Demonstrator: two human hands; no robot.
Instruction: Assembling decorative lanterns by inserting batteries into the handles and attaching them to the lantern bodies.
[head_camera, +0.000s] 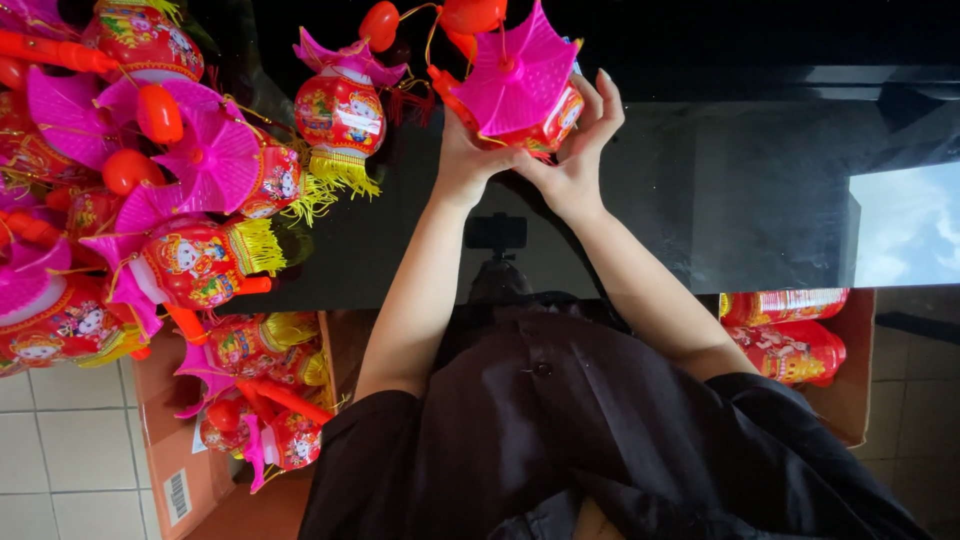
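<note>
Here, head view, looking down over a glossy black table (700, 190). Both hands raised together at the far edge of reach, clamped on one toy lantern (520, 85): pink pagoda-shaped roof facing the camera, red printed body under it, a red handle piece beside it. Left hand (465, 155) grips the lantern from its left side, palm against the body. Right hand (580, 150) cups it from the right, fingers (608, 95) spread up along the red body. Lantern is held just above the table, not resting on it. A second lantern (340, 110) stands alone on the table, near the left hand but apart from it, yellow fringe at its base. Further left, a heap of finished lanterns (150, 170), pink roofs and red handles tangled together. Below the table edge, a cardboard box (180, 470) on the tiled floor holds more lanterns. On the right, another box (850, 390) with red lantern bodies (790, 335) lying flat.
</note>
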